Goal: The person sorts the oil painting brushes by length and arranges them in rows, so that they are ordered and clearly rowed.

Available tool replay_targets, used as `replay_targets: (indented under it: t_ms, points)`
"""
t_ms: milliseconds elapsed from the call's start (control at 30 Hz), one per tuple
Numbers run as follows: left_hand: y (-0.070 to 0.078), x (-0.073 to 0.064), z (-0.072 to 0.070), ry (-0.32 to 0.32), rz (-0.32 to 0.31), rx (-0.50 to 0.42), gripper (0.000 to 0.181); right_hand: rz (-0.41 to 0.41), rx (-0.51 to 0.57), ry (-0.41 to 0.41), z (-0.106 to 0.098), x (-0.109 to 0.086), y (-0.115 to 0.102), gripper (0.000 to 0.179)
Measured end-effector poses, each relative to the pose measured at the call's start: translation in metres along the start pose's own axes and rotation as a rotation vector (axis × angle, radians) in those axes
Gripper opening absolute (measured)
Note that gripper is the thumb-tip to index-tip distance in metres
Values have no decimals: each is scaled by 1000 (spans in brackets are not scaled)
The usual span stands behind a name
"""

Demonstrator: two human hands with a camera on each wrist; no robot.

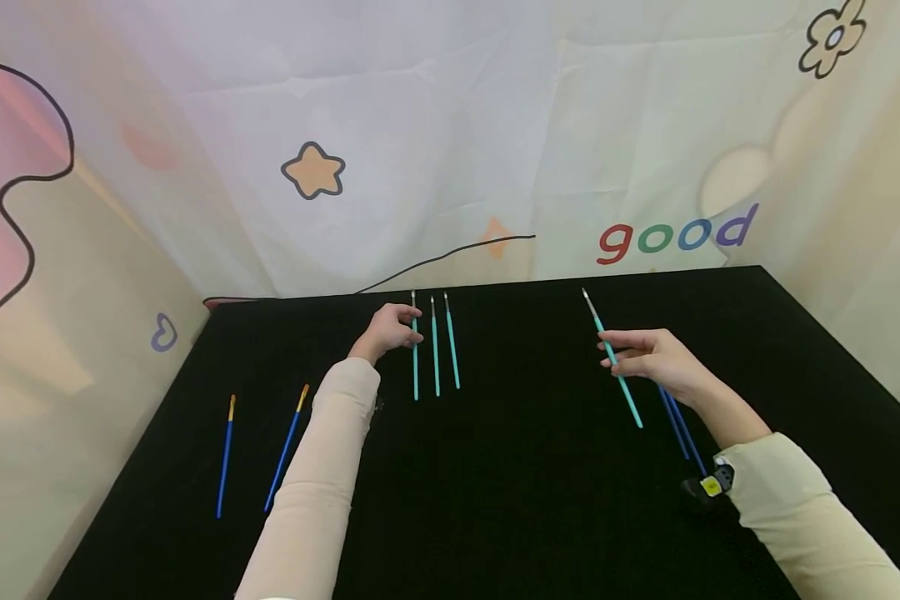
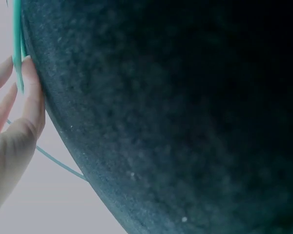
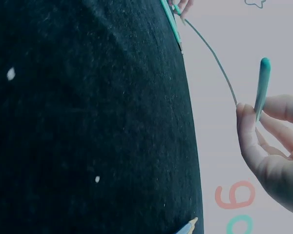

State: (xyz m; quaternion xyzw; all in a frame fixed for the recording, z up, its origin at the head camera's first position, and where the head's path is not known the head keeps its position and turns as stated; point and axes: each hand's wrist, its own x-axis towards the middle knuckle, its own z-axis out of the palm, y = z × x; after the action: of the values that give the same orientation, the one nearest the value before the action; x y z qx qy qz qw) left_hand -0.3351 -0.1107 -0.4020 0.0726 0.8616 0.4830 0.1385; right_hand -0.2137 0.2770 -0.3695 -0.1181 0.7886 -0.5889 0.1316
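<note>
In the head view my left hand (image 1: 390, 332) pinches a turquoise paintbrush (image 1: 416, 371) near the far side of the black table. Two more turquoise brushes, a middle one (image 1: 435, 354) and a right one (image 1: 452, 350), lie just to its right. My right hand (image 1: 656, 360) holds another turquoise paintbrush (image 1: 627, 395) between thumb and fingers, its bristle end tilted away and left. The right wrist view shows that brush's rounded handle end (image 3: 263, 78) standing out from the fingertips. In the left wrist view the pinched brush (image 2: 17, 44) is partly cut off by the frame's edge.
Two blue paintbrushes, one far left (image 1: 226, 467) and one beside the left sleeve (image 1: 288, 446), lie on the black cloth (image 1: 510, 492). More blue brushes (image 1: 678, 425) lie partly hidden under the right hand. A printed curtain (image 1: 435, 125) hangs behind and at both sides.
</note>
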Motion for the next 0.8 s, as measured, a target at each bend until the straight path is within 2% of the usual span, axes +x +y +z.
replay_targets:
  t_ms: [267,800]
  points:
    - [-4,3,3,-20,9,38,46,3,23,-6,7,8,0,50]
    - [1,-6,1,-61,-7,-36,48,5,55,0,29,31,-15,48]
